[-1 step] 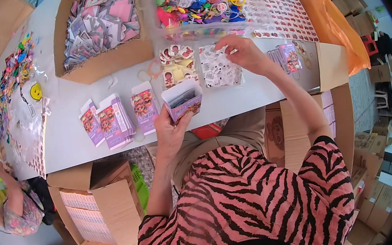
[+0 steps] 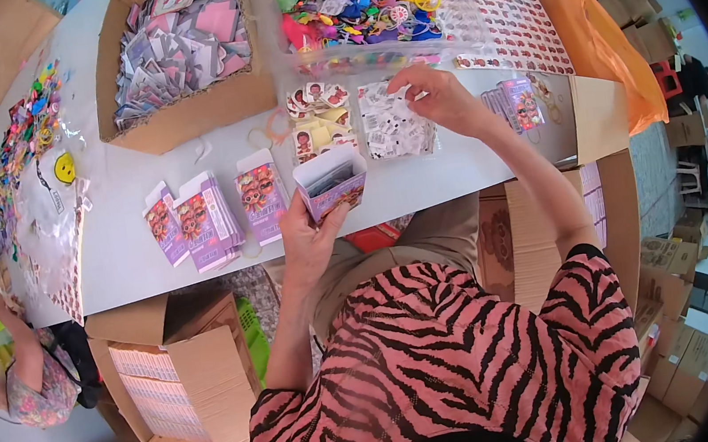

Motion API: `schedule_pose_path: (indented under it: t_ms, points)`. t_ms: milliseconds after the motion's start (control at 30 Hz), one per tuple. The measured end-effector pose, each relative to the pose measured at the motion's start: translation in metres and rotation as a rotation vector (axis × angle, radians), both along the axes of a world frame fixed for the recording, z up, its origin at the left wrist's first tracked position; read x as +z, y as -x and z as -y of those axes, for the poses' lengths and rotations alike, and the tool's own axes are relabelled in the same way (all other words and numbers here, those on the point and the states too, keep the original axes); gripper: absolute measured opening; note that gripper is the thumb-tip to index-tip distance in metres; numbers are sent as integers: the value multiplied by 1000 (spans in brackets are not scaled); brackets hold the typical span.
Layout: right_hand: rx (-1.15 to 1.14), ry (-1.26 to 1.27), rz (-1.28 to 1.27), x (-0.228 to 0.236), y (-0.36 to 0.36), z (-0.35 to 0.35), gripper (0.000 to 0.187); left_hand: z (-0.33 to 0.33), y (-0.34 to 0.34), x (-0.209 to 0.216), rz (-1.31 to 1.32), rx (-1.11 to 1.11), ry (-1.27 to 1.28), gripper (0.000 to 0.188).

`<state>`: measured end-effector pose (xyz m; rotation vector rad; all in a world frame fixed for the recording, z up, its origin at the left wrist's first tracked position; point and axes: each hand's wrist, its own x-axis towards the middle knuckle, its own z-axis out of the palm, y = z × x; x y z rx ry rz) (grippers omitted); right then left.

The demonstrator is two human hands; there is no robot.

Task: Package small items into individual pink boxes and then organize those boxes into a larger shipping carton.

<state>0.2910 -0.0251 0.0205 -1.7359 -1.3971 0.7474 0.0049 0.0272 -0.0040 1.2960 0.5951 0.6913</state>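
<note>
My left hand [image 2: 310, 237] is closed around a small purple carton [image 2: 337, 189] with cartoon figures, its top open toward me and grey contents showing inside. Above a clear tray of small white printed slips [image 2: 395, 126] is my right hand [image 2: 444, 102], its thumb and fingers drawn together at the slips. Whether a slip is between them is too small to tell. Just left of that tray lies another with cut-out figure stickers [image 2: 321, 122]. Left of my left hand lie several purple cartons: a stack [image 2: 209, 220] and a single one [image 2: 261, 196] beside it.
A cardboard box of cards [image 2: 180, 56] and a clear bin of colourful trinkets [image 2: 353, 6] stand at the back. Sticker sheets [image 2: 515, 21] and an orange bag [image 2: 600, 54] lie right. Another person [image 2: 34, 375] works at far left, near piled trinkets [image 2: 22, 148].
</note>
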Motion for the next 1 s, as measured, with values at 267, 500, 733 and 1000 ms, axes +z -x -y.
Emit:
schedule_pose_path:
  t_ms: [267, 500, 733, 1000]
  points:
    - [-16, -83, -292, 55, 34, 14, 30, -1, -4, 0, -57, -32, -32, 36]
    - [355, -405, 225, 80, 84, 9, 25, 4, -9, -1, -36, -81, 49, 35]
    - [388, -350, 215, 69, 100, 6, 17, 4, -6, -3, -32, -74, 57, 35]
    - [126, -210, 95, 59, 64, -25, 17, 4, 17, -9, -62, 6, 45, 37]
